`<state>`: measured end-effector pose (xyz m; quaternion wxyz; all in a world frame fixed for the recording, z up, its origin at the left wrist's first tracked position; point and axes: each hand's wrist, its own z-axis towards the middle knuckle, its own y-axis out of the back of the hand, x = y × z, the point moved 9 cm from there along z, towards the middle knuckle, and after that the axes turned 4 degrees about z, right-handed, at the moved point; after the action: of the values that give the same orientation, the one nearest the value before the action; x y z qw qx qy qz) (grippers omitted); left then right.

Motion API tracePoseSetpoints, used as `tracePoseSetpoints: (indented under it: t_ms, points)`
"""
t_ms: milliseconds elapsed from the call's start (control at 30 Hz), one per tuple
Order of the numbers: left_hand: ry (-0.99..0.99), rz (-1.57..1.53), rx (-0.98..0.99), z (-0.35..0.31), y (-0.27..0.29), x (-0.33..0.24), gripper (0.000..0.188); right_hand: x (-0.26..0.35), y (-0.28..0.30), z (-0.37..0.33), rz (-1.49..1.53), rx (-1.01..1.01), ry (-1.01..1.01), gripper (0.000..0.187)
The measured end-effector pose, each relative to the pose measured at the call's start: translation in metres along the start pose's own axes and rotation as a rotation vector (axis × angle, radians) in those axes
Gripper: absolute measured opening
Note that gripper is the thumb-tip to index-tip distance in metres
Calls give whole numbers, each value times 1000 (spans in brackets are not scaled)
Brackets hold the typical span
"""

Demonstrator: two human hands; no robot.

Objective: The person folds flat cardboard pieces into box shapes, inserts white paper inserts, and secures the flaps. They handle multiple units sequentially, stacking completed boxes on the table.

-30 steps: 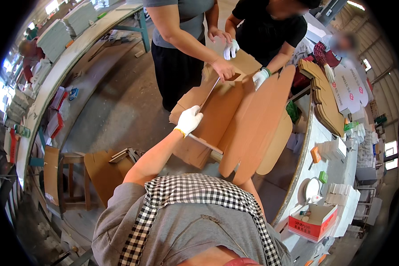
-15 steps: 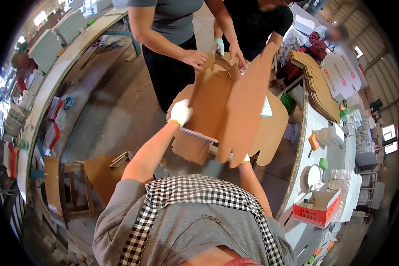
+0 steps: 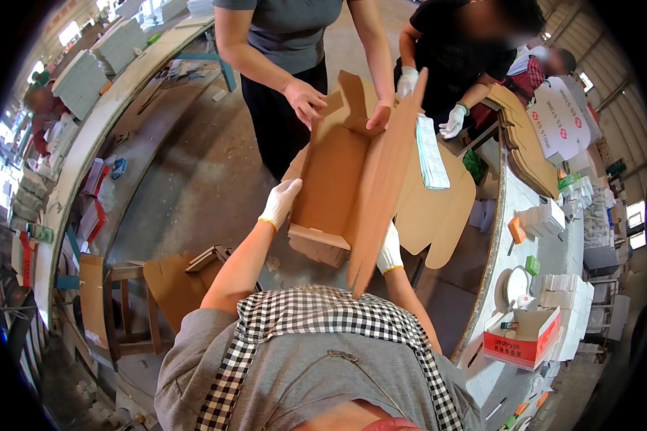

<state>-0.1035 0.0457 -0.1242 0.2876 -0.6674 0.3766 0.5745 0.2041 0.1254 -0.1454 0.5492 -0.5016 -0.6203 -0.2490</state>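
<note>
1. The person's left forearm (image 3: 241, 260) is bare and stretches forward, slanting inward.
2. The left hand (image 3: 281, 204), white-gloved with a yellow cuff, points forward, fingers bent and drawn together.
3. The right forearm (image 3: 411, 305), also bare, angles forward and inward.
4. The right hand (image 3: 390, 251), likewise gloved, sits nearer the body, partly hidden; its grip cannot be made out.

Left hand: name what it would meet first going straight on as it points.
Most likely the left side of the open cardboard box; the left hand seems at that edge, though depth is unclear.
</note>
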Motion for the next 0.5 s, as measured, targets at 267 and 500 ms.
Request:
tracePoseSetpoints:
  t_ms: [267, 500]
  points:
    - [275, -205, 114, -17, 1, 29, 65, 5, 28, -42, 178, -260, -80, 53]
    - [270, -198, 158, -27, -20, 28, 63, 43, 63, -70, 263, -461, 32, 63]
